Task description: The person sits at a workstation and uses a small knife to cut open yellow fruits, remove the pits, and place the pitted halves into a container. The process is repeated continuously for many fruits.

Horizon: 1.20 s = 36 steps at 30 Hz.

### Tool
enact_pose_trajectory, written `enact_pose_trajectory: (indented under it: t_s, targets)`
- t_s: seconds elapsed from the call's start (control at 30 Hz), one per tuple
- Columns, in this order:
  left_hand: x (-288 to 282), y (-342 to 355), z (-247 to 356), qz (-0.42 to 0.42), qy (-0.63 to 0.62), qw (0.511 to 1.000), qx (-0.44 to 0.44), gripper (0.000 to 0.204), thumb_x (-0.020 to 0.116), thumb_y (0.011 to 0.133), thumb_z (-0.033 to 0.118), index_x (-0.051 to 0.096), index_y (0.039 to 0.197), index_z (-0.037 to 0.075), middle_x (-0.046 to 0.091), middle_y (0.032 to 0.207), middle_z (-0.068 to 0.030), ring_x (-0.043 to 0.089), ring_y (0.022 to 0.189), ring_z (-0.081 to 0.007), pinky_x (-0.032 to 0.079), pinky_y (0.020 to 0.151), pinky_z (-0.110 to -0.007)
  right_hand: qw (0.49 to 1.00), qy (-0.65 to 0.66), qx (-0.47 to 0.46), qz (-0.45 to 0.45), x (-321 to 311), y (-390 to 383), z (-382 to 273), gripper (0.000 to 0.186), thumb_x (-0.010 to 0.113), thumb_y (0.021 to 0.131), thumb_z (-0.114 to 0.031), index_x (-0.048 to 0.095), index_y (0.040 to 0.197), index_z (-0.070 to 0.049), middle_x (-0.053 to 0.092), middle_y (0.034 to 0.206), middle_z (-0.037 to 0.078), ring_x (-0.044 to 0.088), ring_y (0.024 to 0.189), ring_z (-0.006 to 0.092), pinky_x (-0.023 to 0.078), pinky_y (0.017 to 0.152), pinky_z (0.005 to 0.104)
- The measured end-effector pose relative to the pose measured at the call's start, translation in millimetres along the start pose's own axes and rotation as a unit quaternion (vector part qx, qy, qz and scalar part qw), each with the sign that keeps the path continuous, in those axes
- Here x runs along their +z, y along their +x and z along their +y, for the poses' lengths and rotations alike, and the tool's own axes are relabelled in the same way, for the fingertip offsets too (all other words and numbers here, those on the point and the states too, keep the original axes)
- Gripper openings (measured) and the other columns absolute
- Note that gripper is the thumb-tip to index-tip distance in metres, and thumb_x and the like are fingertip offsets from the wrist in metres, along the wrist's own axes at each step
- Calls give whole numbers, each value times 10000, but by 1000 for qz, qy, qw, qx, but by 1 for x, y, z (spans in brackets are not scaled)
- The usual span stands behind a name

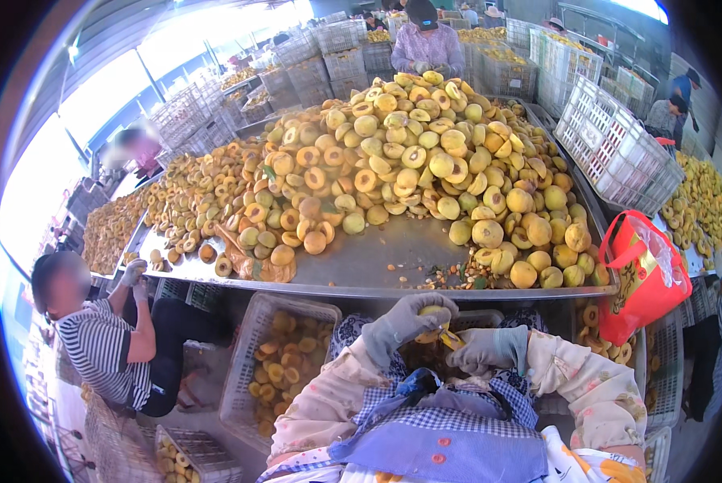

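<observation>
Yellow fruit (431, 311) sits at the lower centre of the frame, in the grasp of your left hand (407, 324). Your left forearm rises from the lower edge toward the upper right; the wrist bends so that the gloved fingers curl around the fruit from above. Your right hand (483, 352) is set slightly lower and to the right, its forearm angled toward the upper left. Its gloved fingers are curled and close on a narrow yellow object (451, 339) between both hands; the object's kind cannot be told. Directly above your hands runs the near rim of the metal table (361, 272), carrying the heap of halved fruit (409, 157). A crate (240, 378) stands left of your left forearm; a red bag (646, 286) hangs at centre right.
</observation>
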<state>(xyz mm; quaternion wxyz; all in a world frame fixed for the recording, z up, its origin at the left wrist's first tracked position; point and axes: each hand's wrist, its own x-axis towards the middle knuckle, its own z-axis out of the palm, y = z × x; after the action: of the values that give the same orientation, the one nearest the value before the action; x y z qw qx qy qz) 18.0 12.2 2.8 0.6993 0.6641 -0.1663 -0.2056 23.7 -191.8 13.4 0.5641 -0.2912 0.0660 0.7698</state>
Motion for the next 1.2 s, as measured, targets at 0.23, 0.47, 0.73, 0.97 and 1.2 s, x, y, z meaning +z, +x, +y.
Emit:
enact_pose_trajectory:
  t_s: [0.23,0.47,0.73,0.97,1.2]
  targets:
    - [25,-3,-8,141,118,983,25,229,600,844,183,590,1016,31,603,938,-26,573,806,-134,475,742,-262,997,-2,67,28,-17,-7,-3,75,457,872,-142,464,798,-137,352,515,-70,309,377,30,199,339,188]
    - [-3,4,25,-74,252,962,73,213,606,829,165,600,998,35,637,883,-82,583,814,-137,467,761,-274,990,26,59,-129,-16,2,6,132,424,903,-163,450,775,-142,380,499,-34,348,355,48,246,299,184]
    - [22,14,19,137,16,987,-80,220,566,846,136,593,1008,-9,624,898,-86,571,817,-159,464,738,-264,982,96,21,-164,-17,-3,4,162,411,923,-177,441,767,-147,391,499,-33,355,346,50,283,291,189]
    - [14,23,38,-37,297,932,-202,301,551,880,231,564,1023,-33,619,893,-89,565,805,-181,469,725,-278,974,120,88,-169,-25,6,5,160,417,854,-54,444,751,-173,387,496,-38,330,345,49,221,298,199]
    - [11,37,-36,219,-263,939,37,272,442,908,303,549,899,54,602,781,-81,587,678,-189,487,581,-296,977,-106,-185,8,-9,8,-2,135,570,828,-211,485,749,-142,417,517,-48,402,403,61,305,346,202]
